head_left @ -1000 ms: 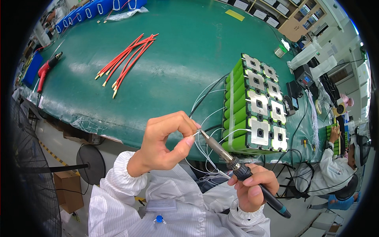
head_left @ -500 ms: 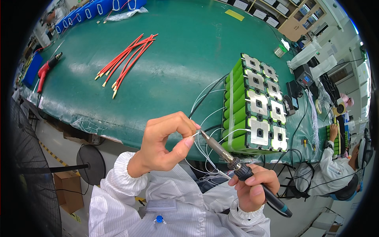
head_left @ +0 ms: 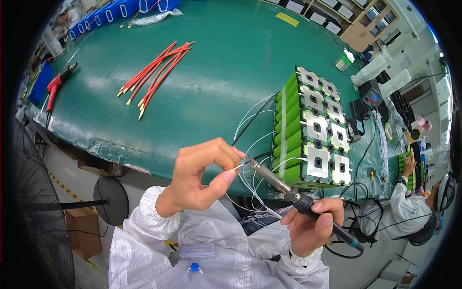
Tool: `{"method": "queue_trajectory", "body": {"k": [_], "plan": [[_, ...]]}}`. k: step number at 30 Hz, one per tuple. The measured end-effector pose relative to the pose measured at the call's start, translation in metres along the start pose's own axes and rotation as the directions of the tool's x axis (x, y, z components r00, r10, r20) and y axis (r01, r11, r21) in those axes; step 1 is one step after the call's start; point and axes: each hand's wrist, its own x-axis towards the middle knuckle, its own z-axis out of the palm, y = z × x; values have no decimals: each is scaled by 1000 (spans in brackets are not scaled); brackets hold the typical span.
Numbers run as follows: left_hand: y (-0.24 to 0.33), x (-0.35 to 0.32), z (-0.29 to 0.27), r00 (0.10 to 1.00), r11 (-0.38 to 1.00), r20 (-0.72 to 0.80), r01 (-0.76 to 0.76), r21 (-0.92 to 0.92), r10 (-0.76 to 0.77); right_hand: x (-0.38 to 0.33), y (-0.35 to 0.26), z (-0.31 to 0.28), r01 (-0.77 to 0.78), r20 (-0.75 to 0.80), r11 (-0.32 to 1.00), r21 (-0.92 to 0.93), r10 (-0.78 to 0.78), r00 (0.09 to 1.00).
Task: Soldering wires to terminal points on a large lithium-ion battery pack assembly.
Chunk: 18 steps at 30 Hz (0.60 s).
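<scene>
Between the thumb and forefinger of my left hand [head_left: 195, 176] is pinched the end of a thin white wire [head_left: 238, 166]. My right hand [head_left: 313, 229] grips a soldering iron [head_left: 275, 181] by its dark handle, the tip pointing up and left. That tip is just right of my left fingertips, a small gap from the wire end. A battery pack [head_left: 288, 127] of green cells with silver plates stands right of my hands. Several white wires and a black cable run from its left side toward my lap. Fingers partly hide the pinched wire.
Red wires [head_left: 156, 72] with pale ends lie on the green table [head_left: 226, 53]. A red heat gun [head_left: 58, 86] rests at the left. At the right are a solder spool [head_left: 342, 63] and a soldering station [head_left: 370, 94]. Another person [head_left: 406, 209] works at the far right.
The soldering iron has drawn back slightly to the right, its tip now apart from the wire end. My left hand keeps its pinch nearly in place.
</scene>
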Motion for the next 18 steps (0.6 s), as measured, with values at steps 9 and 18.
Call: {"method": "queue_trajectory", "body": {"k": [9,18], "plan": [[-2,-6,-2,1000,999,-15,13,-44,-13,10,6,-7,-55,71,996,64,50,996],[-1,-7,-1,999,999,-40,1,-38,-3,10,7,-6,-77,80,992,95,70,994]]}}
